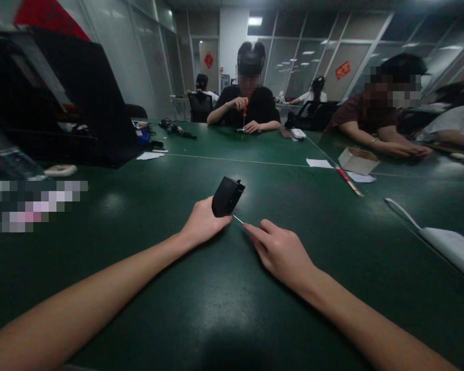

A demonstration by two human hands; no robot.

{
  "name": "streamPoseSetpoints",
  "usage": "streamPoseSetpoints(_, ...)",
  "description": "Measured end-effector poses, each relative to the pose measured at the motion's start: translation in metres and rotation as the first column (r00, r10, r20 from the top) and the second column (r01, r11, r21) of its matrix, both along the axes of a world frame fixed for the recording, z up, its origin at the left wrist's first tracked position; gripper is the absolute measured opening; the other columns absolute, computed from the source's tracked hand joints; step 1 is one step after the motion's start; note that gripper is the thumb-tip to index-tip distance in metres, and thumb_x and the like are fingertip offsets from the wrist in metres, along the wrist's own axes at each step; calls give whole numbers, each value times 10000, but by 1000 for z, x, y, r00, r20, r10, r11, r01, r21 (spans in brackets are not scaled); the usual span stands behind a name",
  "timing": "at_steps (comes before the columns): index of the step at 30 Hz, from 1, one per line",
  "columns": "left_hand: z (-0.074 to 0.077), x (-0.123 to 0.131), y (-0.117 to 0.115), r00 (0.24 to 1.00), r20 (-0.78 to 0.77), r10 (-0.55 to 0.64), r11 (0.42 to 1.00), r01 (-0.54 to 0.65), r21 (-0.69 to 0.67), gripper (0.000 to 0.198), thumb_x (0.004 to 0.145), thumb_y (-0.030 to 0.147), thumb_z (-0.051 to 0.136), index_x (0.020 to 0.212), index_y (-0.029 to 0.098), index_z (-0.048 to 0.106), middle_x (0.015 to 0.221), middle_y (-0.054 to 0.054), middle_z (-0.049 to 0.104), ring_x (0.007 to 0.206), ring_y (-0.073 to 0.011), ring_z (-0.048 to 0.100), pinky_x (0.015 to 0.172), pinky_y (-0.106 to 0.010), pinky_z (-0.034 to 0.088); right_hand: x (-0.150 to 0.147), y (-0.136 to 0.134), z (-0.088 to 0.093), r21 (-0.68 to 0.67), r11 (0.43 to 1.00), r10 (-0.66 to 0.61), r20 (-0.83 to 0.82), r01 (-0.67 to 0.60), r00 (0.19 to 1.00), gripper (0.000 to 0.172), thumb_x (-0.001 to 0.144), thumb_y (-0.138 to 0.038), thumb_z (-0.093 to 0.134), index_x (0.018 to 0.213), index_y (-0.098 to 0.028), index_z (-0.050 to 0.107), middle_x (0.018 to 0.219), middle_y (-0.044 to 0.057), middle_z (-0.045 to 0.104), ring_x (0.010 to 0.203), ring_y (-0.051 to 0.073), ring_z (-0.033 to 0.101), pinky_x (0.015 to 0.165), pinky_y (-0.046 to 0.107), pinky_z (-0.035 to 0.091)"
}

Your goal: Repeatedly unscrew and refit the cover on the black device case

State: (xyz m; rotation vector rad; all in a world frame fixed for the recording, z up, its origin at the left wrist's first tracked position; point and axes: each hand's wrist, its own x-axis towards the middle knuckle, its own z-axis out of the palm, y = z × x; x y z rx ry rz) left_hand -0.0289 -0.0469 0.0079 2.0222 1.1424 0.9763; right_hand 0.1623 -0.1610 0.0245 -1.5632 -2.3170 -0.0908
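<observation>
A black box-shaped device (227,197) stands tilted over the green table, with a small knob and short protrusions along its upper right edge. My left hand (205,220) is closed around its lower left part, thumb across the bottom. In my right hand (280,248) is a thin screwdriver (238,219); only its slim metal shaft shows, since the fingers cover the handle. The shaft's tip meets the lower right edge of the device, beside my left thumb. Exactly what the tip touches is too small to make out.
Across the green table (201,299) a person (243,105) works with an orange-handled screwdriver (245,109). Another person sits at the right behind a small open box (358,161). A white power strip (454,250) lies at right; a large black case (88,98) stands at left.
</observation>
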Motion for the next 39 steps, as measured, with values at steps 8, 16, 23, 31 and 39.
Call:
streamPoseSetpoints(8,7,-5,3,961,235,-146,968,188,-169,370,849,515,587,837,146,583,676,-23,635,643,-180,623,627,-279,456,1,8,5,-51,998,-50,-556,26,830,316,971,-258,488,1220,-177,665,1174,82,707,1066,212,657,932,331,489)
streamPoseSetpoints(16,7,-7,-4,965,164,-204,964,228,-139,429,877,574,527,856,147,569,687,-17,606,558,-143,581,533,-249,431,-9,3,8,-110,994,-98,-705,29,702,320,932,-300,565,1229,-232,665,1153,50,715,981,202,674,860,330,513)
streamPoseSetpoints(23,7,-8,-4,969,172,-176,971,199,-131,436,873,577,522,837,146,574,662,-18,595,536,-141,563,507,-244,421,-9,1,10,-146,989,-115,-689,18,716,313,928,-308,555,1200,-222,687,1150,75,716,999,240,668,880,378,505)
streamPoseSetpoints(31,7,-8,-4,974,143,-173,977,189,-103,401,867,546,544,867,147,584,697,-18,601,571,-154,586,532,-252,445,-9,1,10,-329,944,-260,-764,-10,590,363,907,-388,575,1214,-226,681,853,52,706,671,173,611,567,280,464)
streamPoseSetpoints(39,9,-7,-8,990,78,-113,993,109,54,373,880,444,551,1092,140,591,822,-45,668,690,-186,626,621,-270,470,-10,4,15,-531,785,-506,-847,-319,163,422,835,-374,673,1224,-215,642,745,-19,536,423,27,325,359,163,159)
